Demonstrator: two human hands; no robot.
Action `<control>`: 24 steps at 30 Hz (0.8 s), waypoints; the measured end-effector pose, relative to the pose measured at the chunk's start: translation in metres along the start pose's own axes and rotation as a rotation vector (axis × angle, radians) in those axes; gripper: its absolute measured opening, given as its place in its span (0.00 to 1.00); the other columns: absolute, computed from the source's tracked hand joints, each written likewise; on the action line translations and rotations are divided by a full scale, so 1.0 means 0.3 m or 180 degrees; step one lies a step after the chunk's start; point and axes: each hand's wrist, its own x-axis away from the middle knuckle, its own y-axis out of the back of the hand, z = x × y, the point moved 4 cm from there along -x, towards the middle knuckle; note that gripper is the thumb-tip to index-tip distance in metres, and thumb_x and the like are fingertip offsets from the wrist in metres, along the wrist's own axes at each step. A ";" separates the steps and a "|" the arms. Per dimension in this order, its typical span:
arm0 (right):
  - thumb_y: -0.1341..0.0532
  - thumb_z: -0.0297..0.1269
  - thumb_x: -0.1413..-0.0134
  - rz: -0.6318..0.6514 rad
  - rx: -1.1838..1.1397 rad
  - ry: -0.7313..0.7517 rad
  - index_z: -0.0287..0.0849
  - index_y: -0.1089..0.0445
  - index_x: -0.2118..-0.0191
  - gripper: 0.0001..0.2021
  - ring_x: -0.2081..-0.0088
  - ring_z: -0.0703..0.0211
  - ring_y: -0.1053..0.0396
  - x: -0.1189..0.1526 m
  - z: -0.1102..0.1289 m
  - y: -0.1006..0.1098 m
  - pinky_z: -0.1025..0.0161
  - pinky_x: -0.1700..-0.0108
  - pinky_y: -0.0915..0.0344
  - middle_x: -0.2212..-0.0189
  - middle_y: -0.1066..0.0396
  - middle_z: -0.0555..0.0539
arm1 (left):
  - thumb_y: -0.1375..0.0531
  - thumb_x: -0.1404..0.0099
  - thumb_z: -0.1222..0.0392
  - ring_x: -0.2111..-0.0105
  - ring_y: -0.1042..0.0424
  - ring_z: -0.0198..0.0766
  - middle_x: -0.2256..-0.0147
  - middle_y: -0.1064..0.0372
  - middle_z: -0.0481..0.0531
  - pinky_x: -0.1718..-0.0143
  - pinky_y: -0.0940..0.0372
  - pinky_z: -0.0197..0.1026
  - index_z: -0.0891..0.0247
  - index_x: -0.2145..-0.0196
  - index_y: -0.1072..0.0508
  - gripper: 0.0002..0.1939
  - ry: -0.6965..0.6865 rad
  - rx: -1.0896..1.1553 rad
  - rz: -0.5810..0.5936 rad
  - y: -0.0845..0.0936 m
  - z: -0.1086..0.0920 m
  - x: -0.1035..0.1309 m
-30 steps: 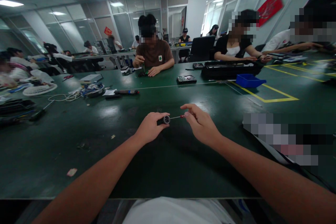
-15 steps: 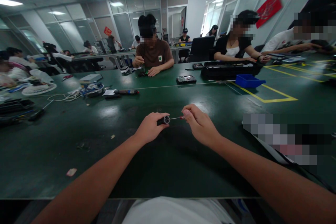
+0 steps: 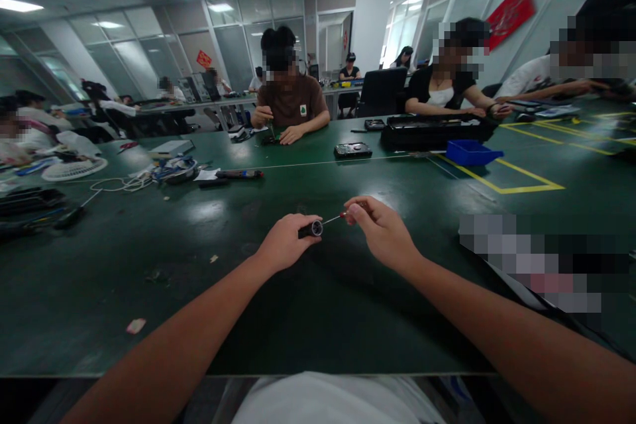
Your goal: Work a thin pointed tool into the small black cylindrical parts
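Observation:
Near the middle of the green table [image 3: 238, 318], my left hand [image 3: 285, 242] is closed round a short black cylinder [image 3: 311, 230] whose round, pale-rimmed end faces right. My right hand [image 3: 380, 228] pinches a thin screwdriver [image 3: 334, 219] by its red handle end, just to the right. The metal shaft slants down and left, and its tip is at the upper edge of the cylinder's open end; whether it touches is too small to tell. Most of the handle is hidden by my right fingers.
Across the table, a person in brown [image 3: 293, 103] works near a hard drive [image 3: 352, 150]. A blue tray [image 3: 472, 153] and a long black casing [image 3: 432, 132] lie back right. Tangled cables [image 3: 173, 169] and a dark pen-like tool [image 3: 241, 174] are back left.
My right hand has tilted the screwdriver, so the shaft slopes more steeply and its tip sits higher against the cylinder's end. The cylinder has shifted very slightly right.

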 end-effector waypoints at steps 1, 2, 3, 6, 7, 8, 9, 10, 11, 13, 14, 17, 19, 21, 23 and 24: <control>0.44 0.46 0.38 -0.0035 -0.0254 -0.0160 0.43 0.30 0.61 0.13 0.65 0.57 0.29 -0.008 -0.018 0.000 0.56 0.59 0.31 0.69 0.28 0.47 | 0.36 0.37 0.60 0.54 0.30 0.43 0.54 0.26 0.50 0.49 0.37 0.46 0.55 0.48 0.26 0.18 -0.0090 -0.0022 0.0007 0.001 -0.006 0.000; 0.44 0.47 0.39 -0.0108 -0.0598 -0.0376 0.43 0.31 0.63 0.13 0.67 0.57 0.29 -0.016 -0.041 0.001 0.55 0.60 0.30 0.69 0.28 0.47 | 0.36 0.37 0.60 0.52 0.31 0.43 0.52 0.26 0.51 0.48 0.37 0.46 0.56 0.48 0.26 0.19 -0.0186 -0.0057 -0.0007 0.002 -0.011 0.000; 0.44 0.48 0.39 -0.0221 -0.0945 -0.0623 0.43 0.32 0.64 0.13 0.68 0.57 0.29 -0.023 -0.067 0.004 0.55 0.61 0.28 0.70 0.29 0.47 | 0.37 0.36 0.59 0.51 0.31 0.43 0.51 0.27 0.51 0.47 0.38 0.47 0.56 0.47 0.27 0.19 -0.0253 -0.0099 -0.0041 0.004 -0.013 -0.001; 0.42 0.47 0.41 -0.0399 -0.1456 -0.1020 0.44 0.34 0.66 0.11 0.71 0.59 0.31 -0.039 -0.122 0.008 0.55 0.63 0.27 0.71 0.31 0.47 | 0.38 0.35 0.58 0.51 0.32 0.44 0.51 0.27 0.52 0.48 0.37 0.48 0.55 0.45 0.28 0.20 -0.0141 -0.0247 -0.0051 -0.001 0.006 -0.008; 0.42 0.47 0.42 -0.0454 -0.1432 -0.1009 0.44 0.34 0.66 0.11 0.71 0.59 0.31 -0.042 -0.130 0.012 0.56 0.63 0.27 0.71 0.31 0.47 | 0.38 0.35 0.58 0.52 0.31 0.45 0.52 0.27 0.52 0.49 0.37 0.49 0.54 0.46 0.28 0.20 -0.0061 -0.0282 0.0014 -0.007 0.017 -0.010; 0.42 0.47 0.42 -0.0476 -0.1347 -0.0960 0.44 0.34 0.66 0.11 0.70 0.59 0.31 -0.043 -0.132 0.014 0.56 0.63 0.28 0.70 0.31 0.47 | 0.37 0.36 0.58 0.53 0.31 0.45 0.53 0.27 0.51 0.50 0.36 0.49 0.54 0.46 0.28 0.20 -0.0005 -0.0301 0.0094 -0.015 0.027 -0.012; 0.42 0.47 0.41 -0.0475 -0.1215 -0.0874 0.44 0.34 0.65 0.11 0.69 0.59 0.31 -0.042 -0.129 0.015 0.56 0.63 0.28 0.70 0.31 0.47 | 0.37 0.36 0.58 0.53 0.31 0.45 0.53 0.27 0.51 0.50 0.36 0.49 0.54 0.46 0.27 0.19 0.0020 -0.0303 0.0162 -0.022 0.034 -0.013; 0.43 0.47 0.41 -0.0450 -0.1056 -0.0769 0.44 0.33 0.65 0.12 0.69 0.58 0.31 -0.040 -0.123 0.015 0.56 0.63 0.28 0.69 0.30 0.47 | 0.37 0.36 0.59 0.53 0.31 0.45 0.53 0.27 0.51 0.50 0.37 0.49 0.54 0.46 0.27 0.19 0.0017 -0.0292 0.0193 -0.026 0.039 -0.014; 0.43 0.48 0.40 -0.0407 -0.0892 -0.0655 0.43 0.33 0.64 0.12 0.68 0.58 0.30 -0.036 -0.113 0.014 0.56 0.62 0.29 0.69 0.30 0.47 | 0.37 0.36 0.58 0.53 0.31 0.45 0.53 0.27 0.51 0.50 0.37 0.49 0.54 0.46 0.28 0.20 0.0007 -0.0273 0.0184 -0.027 0.041 -0.014; 0.44 0.49 0.38 -0.0322 -0.0593 -0.0420 0.43 0.32 0.63 0.14 0.68 0.58 0.30 -0.026 -0.090 0.011 0.56 0.61 0.30 0.69 0.30 0.48 | 0.38 0.35 0.57 0.53 0.31 0.45 0.53 0.27 0.52 0.50 0.37 0.48 0.54 0.46 0.28 0.20 -0.0012 -0.0243 0.0137 -0.025 0.037 -0.013; 0.45 0.49 0.38 -0.0284 -0.0467 -0.0318 0.43 0.32 0.63 0.14 0.68 0.58 0.30 -0.021 -0.077 0.009 0.56 0.60 0.31 0.70 0.30 0.48 | 0.38 0.35 0.57 0.53 0.31 0.45 0.53 0.27 0.52 0.51 0.37 0.48 0.55 0.46 0.28 0.20 -0.0028 -0.0236 0.0125 -0.023 0.033 -0.012; 0.46 0.48 0.36 -0.0207 -0.0167 -0.0151 0.42 0.32 0.62 0.14 0.68 0.58 0.30 -0.011 -0.048 0.005 0.56 0.61 0.33 0.70 0.30 0.48 | 0.37 0.36 0.58 0.54 0.31 0.44 0.54 0.26 0.52 0.51 0.37 0.48 0.55 0.46 0.27 0.19 -0.0077 -0.0213 0.0148 -0.019 0.018 -0.010; 0.46 0.48 0.36 -0.0179 -0.0019 -0.0110 0.42 0.32 0.62 0.14 0.68 0.57 0.30 -0.008 -0.035 0.003 0.57 0.61 0.34 0.71 0.30 0.48 | 0.37 0.36 0.59 0.54 0.31 0.44 0.54 0.26 0.51 0.51 0.38 0.48 0.55 0.47 0.27 0.19 -0.0088 -0.0202 0.0142 -0.017 0.012 -0.010; 0.47 0.47 0.35 -0.0159 0.0104 -0.0069 0.43 0.33 0.62 0.14 0.68 0.57 0.30 -0.006 -0.026 0.002 0.58 0.62 0.35 0.71 0.30 0.48 | 0.37 0.36 0.59 0.55 0.31 0.44 0.54 0.26 0.51 0.51 0.38 0.47 0.55 0.47 0.27 0.19 -0.0111 -0.0203 0.0127 -0.017 0.011 -0.010; 0.47 0.47 0.35 -0.0152 0.0199 -0.0027 0.43 0.33 0.62 0.14 0.68 0.57 0.30 -0.005 -0.022 0.002 0.58 0.63 0.35 0.71 0.29 0.48 | 0.37 0.36 0.59 0.55 0.31 0.44 0.54 0.26 0.51 0.51 0.38 0.47 0.55 0.47 0.27 0.19 -0.0139 -0.0204 0.0108 -0.018 0.012 -0.009; 0.47 0.47 0.35 -0.0157 0.0238 -0.0008 0.43 0.33 0.62 0.14 0.68 0.57 0.30 -0.004 -0.021 0.003 0.58 0.63 0.36 0.71 0.29 0.48 | 0.37 0.36 0.59 0.55 0.31 0.43 0.54 0.26 0.51 0.51 0.38 0.47 0.55 0.47 0.27 0.20 -0.0152 -0.0205 0.0104 -0.018 0.013 -0.009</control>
